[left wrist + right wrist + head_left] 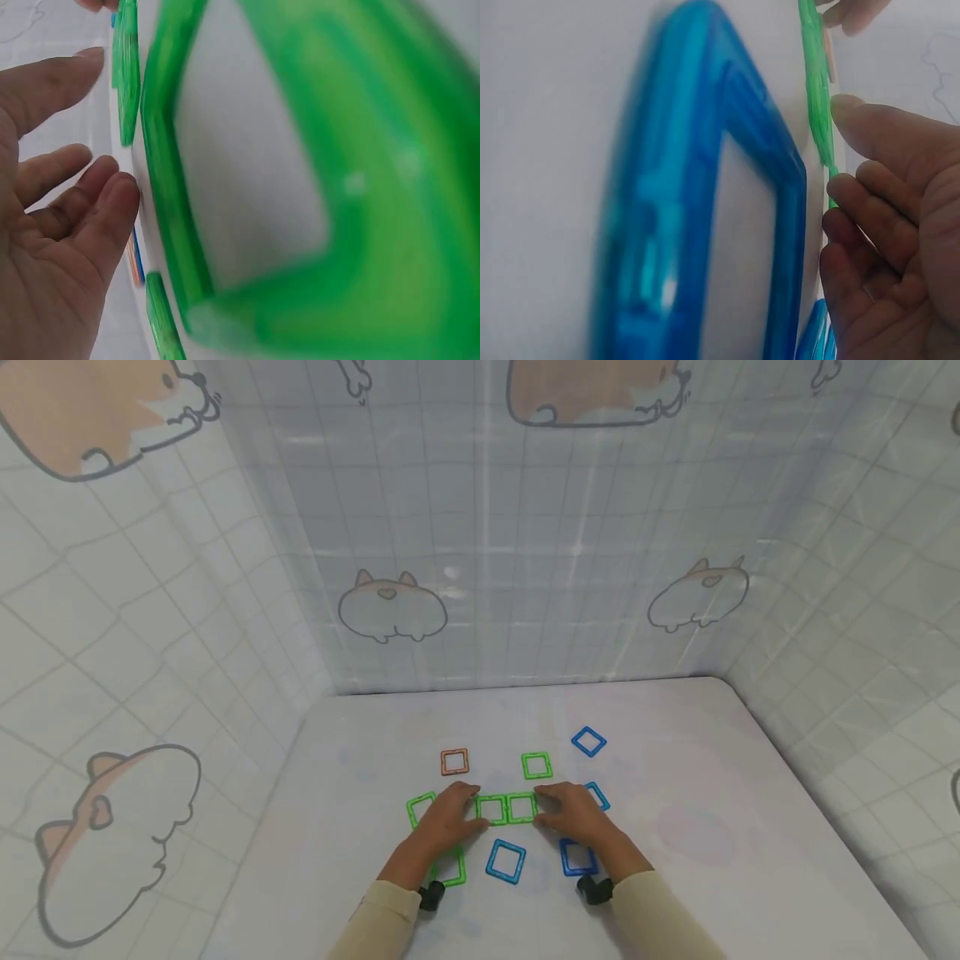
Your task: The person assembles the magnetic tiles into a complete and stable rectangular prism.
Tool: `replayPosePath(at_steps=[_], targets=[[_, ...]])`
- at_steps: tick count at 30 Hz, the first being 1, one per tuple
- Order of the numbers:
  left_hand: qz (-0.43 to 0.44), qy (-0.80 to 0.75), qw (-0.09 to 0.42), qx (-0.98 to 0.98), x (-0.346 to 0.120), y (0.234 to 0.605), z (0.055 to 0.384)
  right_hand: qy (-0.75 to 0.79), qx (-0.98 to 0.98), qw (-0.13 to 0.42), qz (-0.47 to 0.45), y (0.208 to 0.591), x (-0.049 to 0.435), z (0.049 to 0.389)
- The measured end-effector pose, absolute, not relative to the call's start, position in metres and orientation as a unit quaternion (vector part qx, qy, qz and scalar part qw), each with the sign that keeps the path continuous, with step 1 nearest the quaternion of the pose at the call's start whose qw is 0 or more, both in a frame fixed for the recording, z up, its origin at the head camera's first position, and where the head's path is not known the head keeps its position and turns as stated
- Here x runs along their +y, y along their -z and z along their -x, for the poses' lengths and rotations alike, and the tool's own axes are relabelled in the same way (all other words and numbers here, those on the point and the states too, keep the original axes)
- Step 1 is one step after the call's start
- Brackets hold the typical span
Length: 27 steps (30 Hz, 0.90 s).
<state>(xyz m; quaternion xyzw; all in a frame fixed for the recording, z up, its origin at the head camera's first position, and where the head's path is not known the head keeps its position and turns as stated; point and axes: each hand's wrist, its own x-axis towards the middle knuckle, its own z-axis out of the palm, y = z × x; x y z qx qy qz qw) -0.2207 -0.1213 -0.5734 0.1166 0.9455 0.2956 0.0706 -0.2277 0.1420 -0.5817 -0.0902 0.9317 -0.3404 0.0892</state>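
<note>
Your left hand [444,820] and right hand [577,814], fingers loosely bent and unclenched, flank two green, square plastic frames [507,809] lying edge to edge on the white table [360,760]. Uneven pressure could skew them; a dropped wrist could nudge the dark-blue square plastic frame [565,858].

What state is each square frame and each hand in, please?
Middle green pair: flat, adjoining
Orange frame: flat, apart
Far green frame: flat, apart
Far blue frame: flat, apart
Near blue frame: flat, apart
Partly covered frames: look flat
Left hand: fingers bent
Right hand: fingers bent
</note>
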Motion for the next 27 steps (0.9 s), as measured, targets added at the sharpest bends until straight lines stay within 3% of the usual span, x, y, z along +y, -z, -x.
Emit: replayPosePath(at_steps=[9, 16, 27], targets=[[-0.093, -0.335, 0.039, 0.937, -0.138, 0.568, 0.217, 0.338, 0.932, 0.084, 0.104, 0.581, 0.146, 0.229], [-0.071, -0.272, -0.002, 0.96, -0.156, 0.574, 0.217, 0.351, 0.928, 0.075, 0.098, 0.581, 0.148, 0.23], [-0.051, -0.234, -0.009, 0.971, -0.179, 0.576, 0.223, 0.359, 0.927, 0.075, 0.079, 0.581, 0.148, 0.232]])
